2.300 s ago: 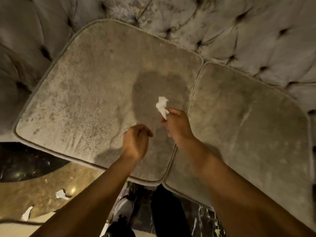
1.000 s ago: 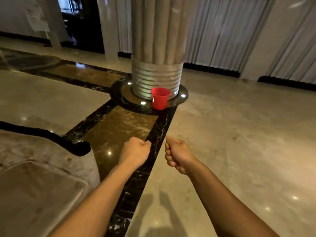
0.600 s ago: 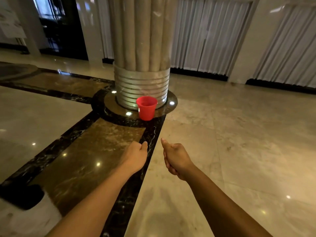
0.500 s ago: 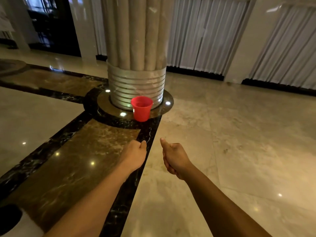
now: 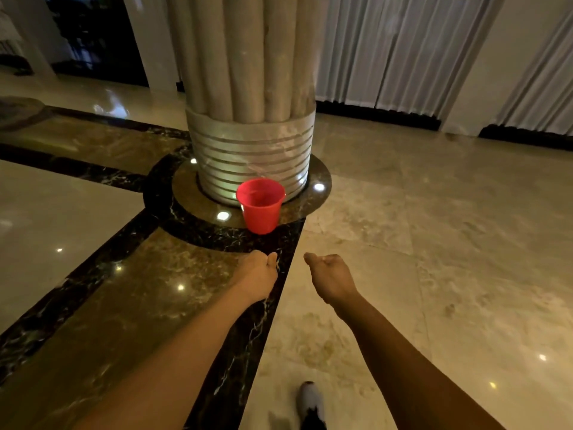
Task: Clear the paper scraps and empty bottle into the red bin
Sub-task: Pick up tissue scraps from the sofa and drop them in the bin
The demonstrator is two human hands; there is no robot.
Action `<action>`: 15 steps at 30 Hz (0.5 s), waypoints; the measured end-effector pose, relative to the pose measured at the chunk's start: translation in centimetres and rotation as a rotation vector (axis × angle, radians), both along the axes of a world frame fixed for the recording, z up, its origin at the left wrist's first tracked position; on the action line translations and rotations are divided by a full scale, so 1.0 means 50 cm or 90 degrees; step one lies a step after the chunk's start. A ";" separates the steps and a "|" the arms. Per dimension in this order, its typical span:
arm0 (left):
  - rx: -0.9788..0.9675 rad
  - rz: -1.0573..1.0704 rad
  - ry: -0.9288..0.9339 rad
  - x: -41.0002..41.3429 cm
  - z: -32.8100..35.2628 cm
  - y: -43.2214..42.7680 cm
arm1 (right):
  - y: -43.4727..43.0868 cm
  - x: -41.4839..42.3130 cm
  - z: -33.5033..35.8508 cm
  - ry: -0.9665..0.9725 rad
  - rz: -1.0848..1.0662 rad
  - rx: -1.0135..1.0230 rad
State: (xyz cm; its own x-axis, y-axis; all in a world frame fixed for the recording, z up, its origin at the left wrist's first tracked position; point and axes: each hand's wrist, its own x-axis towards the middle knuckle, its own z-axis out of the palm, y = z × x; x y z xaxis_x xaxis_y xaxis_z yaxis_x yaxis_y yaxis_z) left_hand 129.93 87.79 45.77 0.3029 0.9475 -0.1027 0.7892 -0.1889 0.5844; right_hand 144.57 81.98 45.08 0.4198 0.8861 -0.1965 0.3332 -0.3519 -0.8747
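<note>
The red bin (image 5: 261,206) stands upright on the dark floor ring at the foot of a column, its mouth open towards me. My left hand (image 5: 257,276) is held out in front of me as a closed fist, just short of the bin and slightly left of it. My right hand (image 5: 333,277) is also curled shut, to the right of the left one. No paper shows in either fist; the white scrap that the right hand took from the sofa is hidden inside it. No bottle is in view.
A thick ribbed column (image 5: 251,150) rises directly behind the bin. Polished marble floor (image 5: 434,243) spreads to the right, with dark inlay strips to the left. Curtains (image 5: 387,51) line the far wall. My shoe (image 5: 311,401) shows at the bottom.
I have turned away from the sofa, where my right hand pinched a white paper scrap, and walked towards the red bin. The bin is now much closer. Both fists stay closed.
</note>
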 end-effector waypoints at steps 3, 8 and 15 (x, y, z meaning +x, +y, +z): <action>-0.022 0.024 0.024 0.084 -0.025 0.187 | 0.191 0.096 -0.019 -0.036 0.060 -0.006; 0.031 0.019 0.149 0.153 -0.039 0.455 | 0.493 0.218 -0.011 -0.224 0.174 0.003; 0.048 0.035 0.178 0.206 -0.088 0.860 | 0.935 0.294 -0.063 -0.360 0.315 -0.048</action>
State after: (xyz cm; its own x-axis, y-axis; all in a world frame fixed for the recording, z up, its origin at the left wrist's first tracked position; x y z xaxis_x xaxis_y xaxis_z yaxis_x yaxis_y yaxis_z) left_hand 140.21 130.78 41.36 0.2203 0.9700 -0.1028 0.9280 -0.1759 0.3285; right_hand 159.25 128.71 41.92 0.0311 0.9901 -0.1366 0.8585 -0.0964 -0.5037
